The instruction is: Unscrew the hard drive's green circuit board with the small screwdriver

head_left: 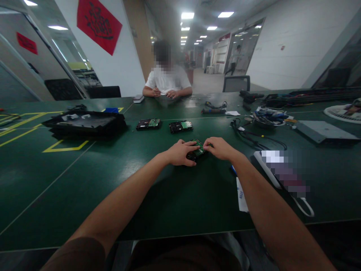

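Note:
A hard drive [199, 151] with a green circuit board facing up lies on the green table in front of me. My left hand [182, 152] grips it from the left, fingers over the board and thumb along the near edge. At the board's right side, my right hand [218, 147] is closed in a pinch. A small dark and yellowish bit shows at its fingertips, too small to name. Farther off lie two more hard drives with boards up, one [181, 126] just beyond my hands and one [148, 124] to its left.
Black plastic housings [84, 122] are stacked at left. On the right are black cables [251, 135], a bowl of wires [269, 116], a grey metal box [327, 131], a white device [267, 169] and a paper strip [241, 194]. Across the table sits a person [169, 81].

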`<state>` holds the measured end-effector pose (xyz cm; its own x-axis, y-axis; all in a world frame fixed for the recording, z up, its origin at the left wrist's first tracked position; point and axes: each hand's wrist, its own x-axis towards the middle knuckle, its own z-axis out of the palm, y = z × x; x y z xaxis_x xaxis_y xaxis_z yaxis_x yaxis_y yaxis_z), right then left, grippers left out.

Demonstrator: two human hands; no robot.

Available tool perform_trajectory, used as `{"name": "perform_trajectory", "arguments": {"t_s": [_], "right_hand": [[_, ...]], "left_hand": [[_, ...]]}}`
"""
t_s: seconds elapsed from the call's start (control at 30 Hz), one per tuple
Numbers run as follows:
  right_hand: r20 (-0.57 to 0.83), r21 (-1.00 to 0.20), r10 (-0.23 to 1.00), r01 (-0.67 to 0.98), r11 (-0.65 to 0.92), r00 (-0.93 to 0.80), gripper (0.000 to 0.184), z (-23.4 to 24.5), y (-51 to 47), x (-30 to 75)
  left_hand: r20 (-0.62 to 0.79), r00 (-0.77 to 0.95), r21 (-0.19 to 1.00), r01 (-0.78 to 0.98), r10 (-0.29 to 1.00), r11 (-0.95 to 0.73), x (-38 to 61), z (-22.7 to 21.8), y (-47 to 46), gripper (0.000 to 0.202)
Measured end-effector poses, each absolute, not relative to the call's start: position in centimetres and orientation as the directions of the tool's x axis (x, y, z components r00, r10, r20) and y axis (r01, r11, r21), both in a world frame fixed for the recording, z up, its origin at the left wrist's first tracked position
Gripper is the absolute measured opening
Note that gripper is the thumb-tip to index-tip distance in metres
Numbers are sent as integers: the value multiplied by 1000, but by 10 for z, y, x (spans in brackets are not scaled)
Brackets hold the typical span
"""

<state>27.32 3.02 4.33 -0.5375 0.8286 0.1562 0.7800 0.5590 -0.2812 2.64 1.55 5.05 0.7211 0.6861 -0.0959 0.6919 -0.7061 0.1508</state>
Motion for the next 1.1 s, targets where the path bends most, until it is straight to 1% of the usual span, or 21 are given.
{"name": "perform_trajectory", "arguments": {"t_s": [0.2, 0.4, 0.6, 0.73, 0.9, 1.1], "right_hand": [[196, -274, 846, 800, 533, -496, 13, 45, 30, 273], [182, -249, 880, 845, 473, -439, 12, 45, 32, 279], [136, -275, 837, 792, 546, -530, 11, 47, 29, 279], [138, -263, 836, 795, 547, -530, 11, 45, 29, 275], [134, -257, 810, 769, 585, -571, 10, 47, 25, 273], [148, -244, 821, 784, 571, -552, 10, 49, 22, 269]], "left_hand": [[-102, 722, 148, 691, 684, -708, 26, 50, 16, 94], [-90, 731, 157, 681, 677, -715, 26, 52, 15, 93], [-107, 715, 170, 698, 691, -696, 25, 50, 17, 94], [-98, 717, 164, 695, 690, -700, 26, 48, 17, 94], [-71, 720, 157, 692, 690, -705, 26, 47, 17, 94], [-79, 724, 163, 688, 686, -707, 25, 46, 18, 95]]}}
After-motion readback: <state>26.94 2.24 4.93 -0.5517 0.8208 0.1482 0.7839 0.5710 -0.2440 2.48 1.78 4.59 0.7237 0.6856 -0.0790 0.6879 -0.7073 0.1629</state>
